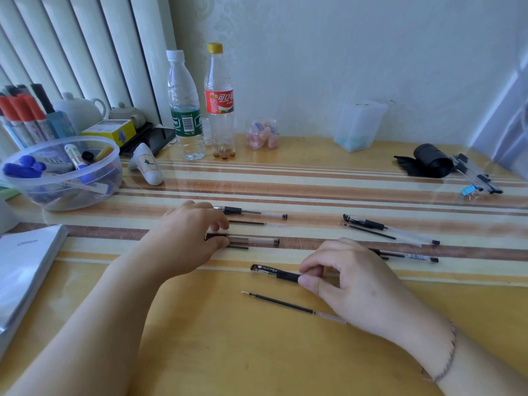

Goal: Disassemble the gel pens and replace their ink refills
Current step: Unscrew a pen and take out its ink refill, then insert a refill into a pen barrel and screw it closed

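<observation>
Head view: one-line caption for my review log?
Right hand pinches a capped gel pen; left hand rests on pens; loose refill nearby.

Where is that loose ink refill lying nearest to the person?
In the head view, the loose refill lies on the yellow table near the front, just below the pen pinched by the right hand.

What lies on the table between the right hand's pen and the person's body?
In the head view, one loose ink refill lies on bare yellow table, just nearer than the pen pinched by the right hand.
</observation>
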